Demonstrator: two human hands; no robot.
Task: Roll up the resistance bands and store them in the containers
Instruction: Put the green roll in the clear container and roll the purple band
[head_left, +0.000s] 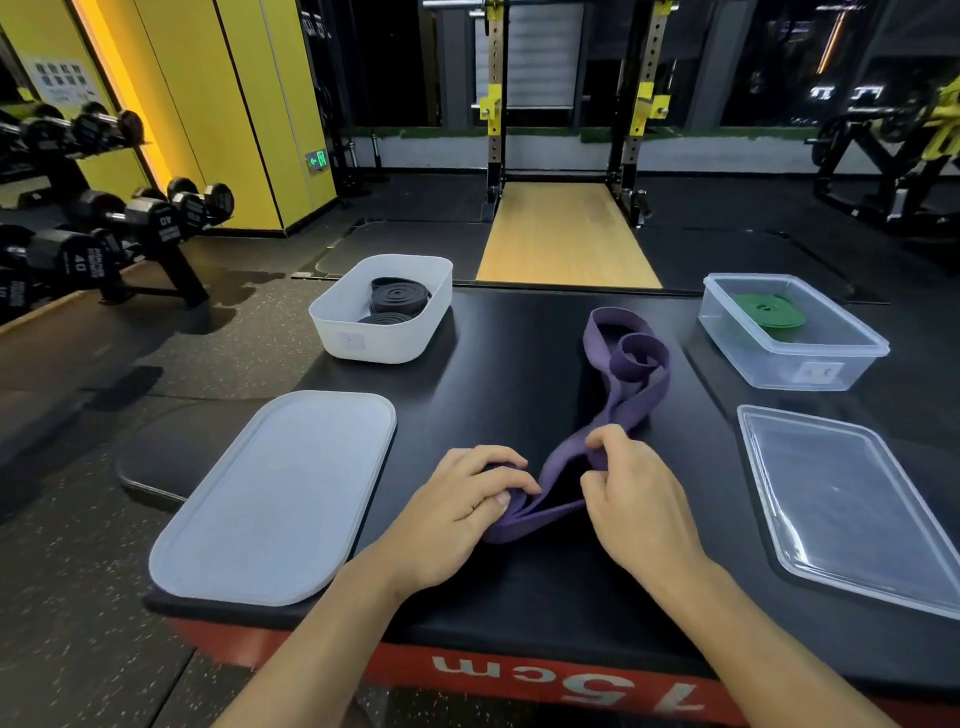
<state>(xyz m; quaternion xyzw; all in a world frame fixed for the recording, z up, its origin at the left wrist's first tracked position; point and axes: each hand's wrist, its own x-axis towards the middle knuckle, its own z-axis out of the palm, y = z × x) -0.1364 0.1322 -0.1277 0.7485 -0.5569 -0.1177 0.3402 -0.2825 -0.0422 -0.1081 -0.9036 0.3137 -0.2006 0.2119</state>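
A purple resistance band (631, 376) lies loose and looped across the middle of the black platform (498, 582). Its near end is folded under my hands. My left hand (457, 509) pinches the folded near end with curled fingers. My right hand (631, 499) pinches the strand just to the right of it. A white opaque container (358, 332) at the back left holds two rolled black bands (400, 297). A clear container (821, 358) at the back right holds a rolled green band (771, 310).
A white lid (275, 499) lies at the platform's front left, partly over the edge. A clear lid (852, 509) lies at the front right. Dumbbell racks (104, 228) stand on the floor to the left, a squat rack (566, 104) behind.
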